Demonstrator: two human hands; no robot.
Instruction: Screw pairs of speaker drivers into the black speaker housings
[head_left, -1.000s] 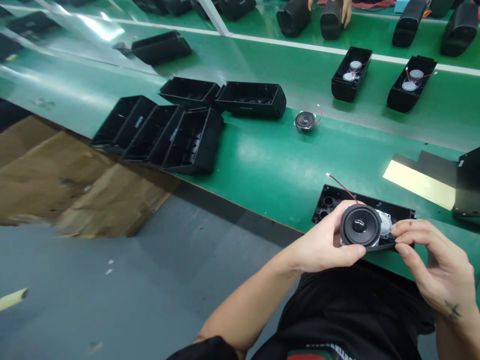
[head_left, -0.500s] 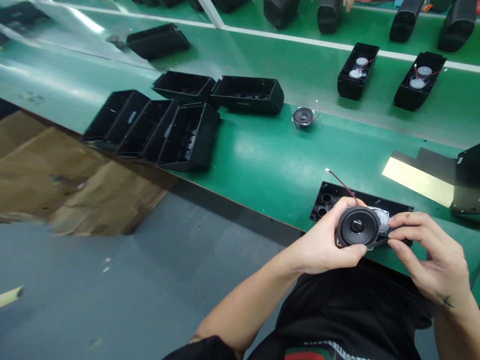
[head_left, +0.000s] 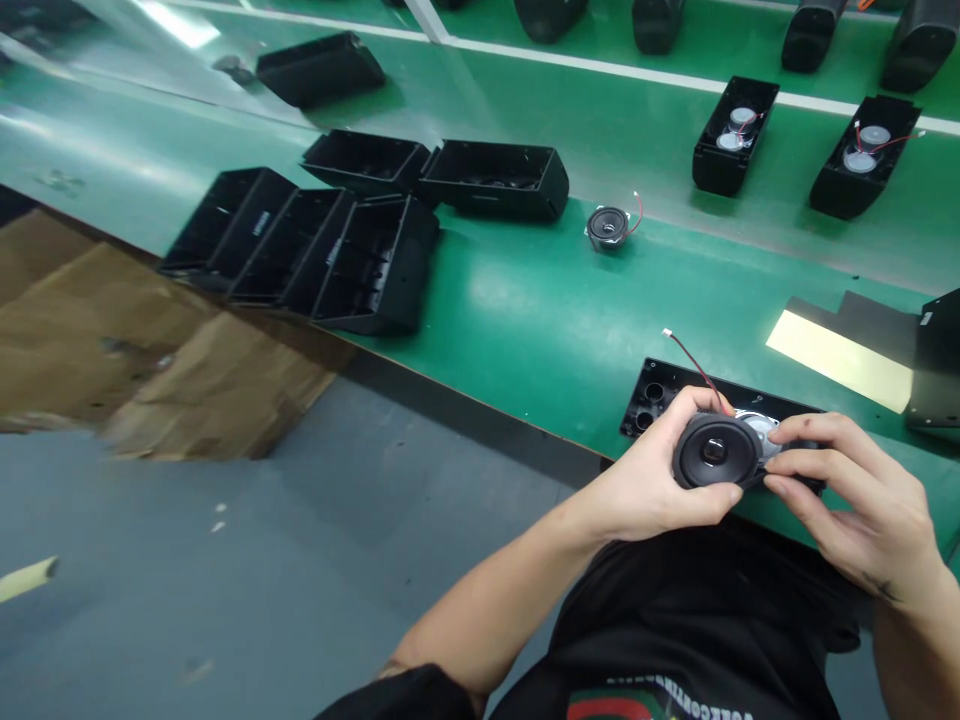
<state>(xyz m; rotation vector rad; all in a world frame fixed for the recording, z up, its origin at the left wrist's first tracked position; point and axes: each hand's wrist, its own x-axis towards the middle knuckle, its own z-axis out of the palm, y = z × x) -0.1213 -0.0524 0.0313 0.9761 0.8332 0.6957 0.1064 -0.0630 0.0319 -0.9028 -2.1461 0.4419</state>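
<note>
My left hand (head_left: 654,482) grips a round black speaker driver (head_left: 709,470) by its rim, cone facing up, thumb at the near side and fingers at the far side. A red-and-black wire (head_left: 694,362) with a white plug runs out behind it. The fingers of my right hand (head_left: 862,485) are closed at the driver's right edge, pinching a thin black strip that is mostly hidden by the fingertips. Beneath both hands lies a black speaker panel (head_left: 637,395) with round holes at its left end. A grey-backed driver (head_left: 763,428) shows on it, partly covered.
Another driver (head_left: 608,228) with a wire lies farther back on the green bench (head_left: 517,330). Several open black housings (head_left: 379,270) stand at left. Two housings (head_left: 731,150) with drivers inside are at back right. Yellow paper (head_left: 840,360) lies right, beside a black box (head_left: 937,360).
My right fingertips have moved left, closer to the driver's rim, so less of the black strip shows between them. My left hand keeps its grip; the view has shifted slightly.
</note>
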